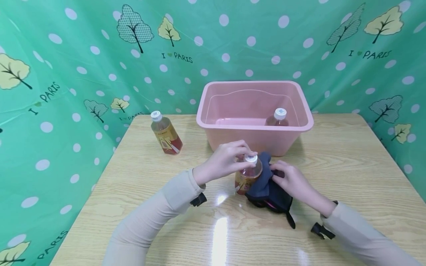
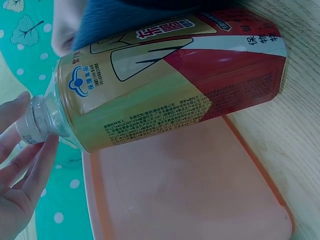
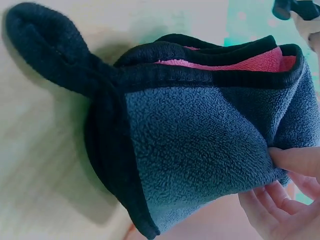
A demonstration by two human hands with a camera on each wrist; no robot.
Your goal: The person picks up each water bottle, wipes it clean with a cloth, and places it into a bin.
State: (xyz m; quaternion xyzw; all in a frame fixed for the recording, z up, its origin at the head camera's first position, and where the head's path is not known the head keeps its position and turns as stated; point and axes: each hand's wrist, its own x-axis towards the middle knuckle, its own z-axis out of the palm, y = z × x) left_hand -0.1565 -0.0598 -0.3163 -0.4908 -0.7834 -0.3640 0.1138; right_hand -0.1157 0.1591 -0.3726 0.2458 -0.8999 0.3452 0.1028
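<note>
A drink bottle (image 1: 246, 181) with a white cap and a gold-and-red label stands on the table in front of the pink tub. My left hand (image 1: 229, 159) grips it by the cap (image 2: 31, 122), fingers and thumb around it. My right hand (image 1: 291, 181) pinches a folded cloth (image 3: 200, 135), dark blue-grey with black edging, a hanging loop and a pink inner side. The cloth (image 1: 263, 181) lies against the right side of the bottle, its lower part on the table. In the left wrist view the label (image 2: 150, 90) shows large, with the cloth along its upper edge.
Behind the hands stands the pink tub (image 1: 256, 128), with another white-capped bottle (image 1: 280, 116) inside at its right. A third bottle (image 1: 167, 135) stands at the table's back left. A green dotted curtain (image 1: 186, 37) hangs behind the wooden table (image 1: 349, 166).
</note>
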